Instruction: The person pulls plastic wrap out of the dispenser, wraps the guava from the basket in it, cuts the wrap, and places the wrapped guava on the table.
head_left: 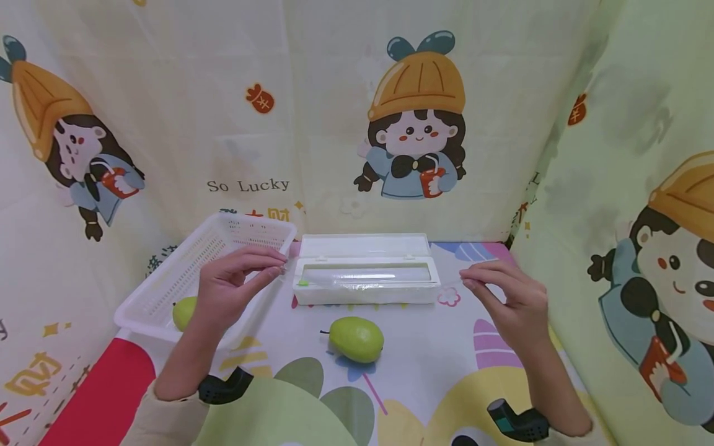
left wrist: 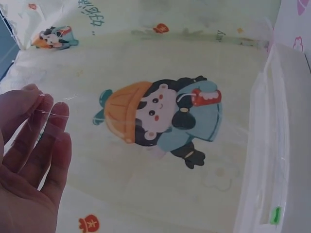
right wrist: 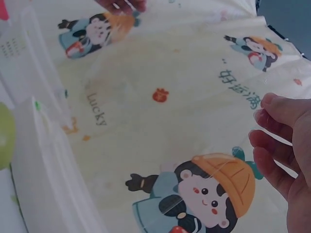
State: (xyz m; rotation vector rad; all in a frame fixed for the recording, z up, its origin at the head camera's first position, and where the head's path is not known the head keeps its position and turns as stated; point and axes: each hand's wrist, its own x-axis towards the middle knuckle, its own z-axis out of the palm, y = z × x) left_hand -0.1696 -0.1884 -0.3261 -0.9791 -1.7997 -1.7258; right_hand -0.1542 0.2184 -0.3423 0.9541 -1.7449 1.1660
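My left hand pinches one edge of a sheet of clear cling film between thumb and fingertips. On the other side my right hand pinches the film's opposite edge, so the sheet spans between both hands; most of it is too transparent to trace. Behind them stands a white cling film box with its lid up. A roll of film shows inside, and a small green tab sits at its front left. Nearer me on the table lies a green, pear-like fruit, its stem pointing left.
A white perforated basket stands at the left, partly behind my left hand, with another green fruit in it. A printed cloth forms walls behind and on both sides. The tabletop carries a colourful cartoon print.
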